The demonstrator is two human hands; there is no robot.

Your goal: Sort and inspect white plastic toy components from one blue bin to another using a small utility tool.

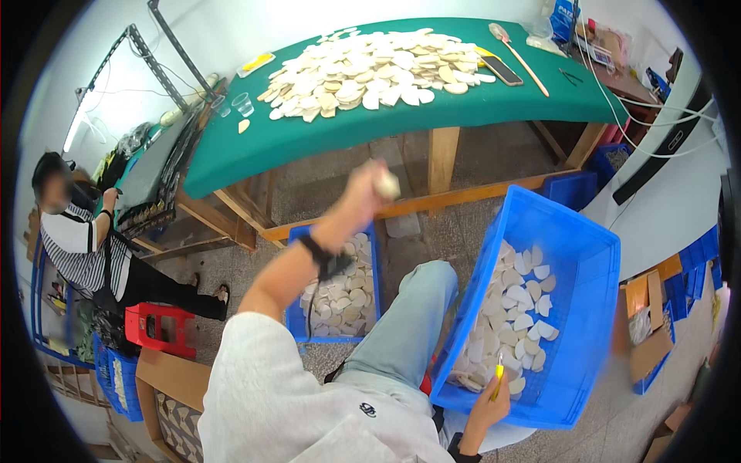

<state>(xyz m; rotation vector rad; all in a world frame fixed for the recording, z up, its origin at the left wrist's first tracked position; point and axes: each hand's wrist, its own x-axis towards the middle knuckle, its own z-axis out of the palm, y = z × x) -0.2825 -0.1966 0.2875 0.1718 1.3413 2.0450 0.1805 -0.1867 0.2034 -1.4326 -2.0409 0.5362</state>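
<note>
Raised in front of the green-covered table (231, 154), my left hand (360, 197) is closed around a cream-coloured flat piece (387, 185), both slightly blurred. My right hand (490, 407) grips a small yellow-handled tool (499, 373) with a thin metal tip, at the near side of a tilted blue crate (590, 309). Many cream, rounded flat pieces (505, 316) lie inside that crate. A second blue crate (293, 318) sits on the floor below my left forearm, also holding such pieces (351, 297).
A large heap of cream pieces (378, 69) covers the tabletop, near a phone (502, 70), a long-handled brush (525, 62), pliers (570, 76) and clear cups (242, 104). At left, another person (85, 239) stands near a red stool (160, 328) and a cardboard box (174, 370).
</note>
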